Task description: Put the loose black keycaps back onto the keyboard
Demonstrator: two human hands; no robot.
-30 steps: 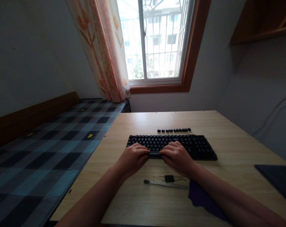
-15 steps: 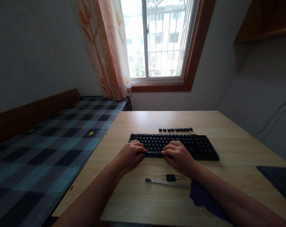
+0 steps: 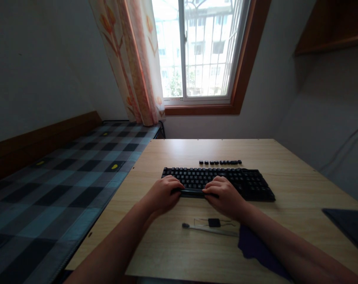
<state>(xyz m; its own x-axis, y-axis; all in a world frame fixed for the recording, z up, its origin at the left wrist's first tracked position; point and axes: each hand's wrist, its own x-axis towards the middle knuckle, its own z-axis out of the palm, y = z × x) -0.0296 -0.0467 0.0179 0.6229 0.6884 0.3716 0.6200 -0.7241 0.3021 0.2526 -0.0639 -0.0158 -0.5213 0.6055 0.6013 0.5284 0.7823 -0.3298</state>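
A black keyboard (image 3: 244,183) lies across the wooden desk (image 3: 300,185). My left hand (image 3: 161,195) and my right hand (image 3: 224,197) rest on its near edge with fingers curled. Each hand pinches one end of the long space bar (image 3: 192,193), which shows as a dark strip between them. A row of several loose black keycaps (image 3: 220,162) lies just behind the keyboard.
Near me on the desk lie a thin brush (image 3: 208,229), a small black wire tool (image 3: 214,223) and a purple cloth (image 3: 256,248). A dark flat object (image 3: 347,227) sits at the right edge. A bed with a checked cover (image 3: 63,177) borders the desk's left side.
My hands have drawn slightly apart along the keyboard's front edge, so more of the space bar shows between them. The view has shifted a little.
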